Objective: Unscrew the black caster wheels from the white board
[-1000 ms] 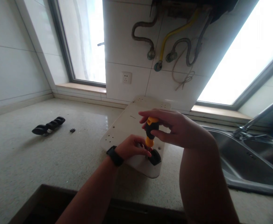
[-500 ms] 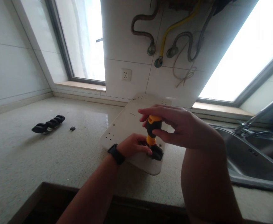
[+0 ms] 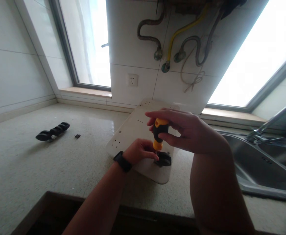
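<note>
My right hand is wrapped round the yellow-and-black handle of a screwdriver, which points down with a slight tilt. Its tip meets the near corner of a pale board, beside a black caster. Thumb and fingers of my left hand close at the caster's left side, right by the screwdriver's shaft. What they pinch is partly hidden, but the thumb touches the caster. On that wrist sits a black watch. Small holes and screws dot the board's corners.
Several black casters lie in a row on the speckled counter at left, with a small pile of screws beside them. A steel sink is at right. A dark opening lies below the counter's front edge.
The screwdriver handle has turned slightly in my right hand and its thumb has shifted a little. My left hand stays at the caster. The view has moved very slightly.
</note>
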A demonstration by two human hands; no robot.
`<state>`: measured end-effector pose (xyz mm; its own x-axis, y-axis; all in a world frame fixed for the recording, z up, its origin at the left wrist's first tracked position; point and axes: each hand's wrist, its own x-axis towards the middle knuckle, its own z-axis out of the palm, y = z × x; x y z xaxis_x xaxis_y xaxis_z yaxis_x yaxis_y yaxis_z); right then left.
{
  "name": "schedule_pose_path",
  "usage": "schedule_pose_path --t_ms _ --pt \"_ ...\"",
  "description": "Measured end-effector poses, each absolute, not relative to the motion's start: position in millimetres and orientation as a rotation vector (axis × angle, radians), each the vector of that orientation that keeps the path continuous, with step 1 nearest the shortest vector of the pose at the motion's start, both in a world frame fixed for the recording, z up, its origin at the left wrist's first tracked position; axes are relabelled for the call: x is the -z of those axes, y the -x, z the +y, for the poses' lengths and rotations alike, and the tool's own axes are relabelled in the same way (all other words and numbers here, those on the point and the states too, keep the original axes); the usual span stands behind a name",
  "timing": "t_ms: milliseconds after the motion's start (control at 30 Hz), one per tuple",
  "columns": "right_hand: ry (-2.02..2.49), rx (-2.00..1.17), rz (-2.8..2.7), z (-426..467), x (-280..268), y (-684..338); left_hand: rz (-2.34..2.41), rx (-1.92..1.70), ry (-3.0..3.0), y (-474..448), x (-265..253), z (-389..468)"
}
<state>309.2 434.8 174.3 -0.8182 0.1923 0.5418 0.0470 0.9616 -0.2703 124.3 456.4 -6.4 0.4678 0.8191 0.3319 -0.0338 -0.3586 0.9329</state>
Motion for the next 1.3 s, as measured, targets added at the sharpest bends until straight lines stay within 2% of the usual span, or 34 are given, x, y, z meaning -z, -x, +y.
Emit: schedule_pose_path --t_ms 767,1033,1300 --pt "0.258 -0.526 -2.558 451 -167 -309 0.775 -1.030 -1.694 -124 4 456" --pt "0.424 -0.470 -2.477 449 -170 -307 0.757 -0.987 -1.742 -120 3 455" --pt "0.614 -0.128 -2.429 445 -169 -301 0.693 -1.007 -1.706 -122 5 454"
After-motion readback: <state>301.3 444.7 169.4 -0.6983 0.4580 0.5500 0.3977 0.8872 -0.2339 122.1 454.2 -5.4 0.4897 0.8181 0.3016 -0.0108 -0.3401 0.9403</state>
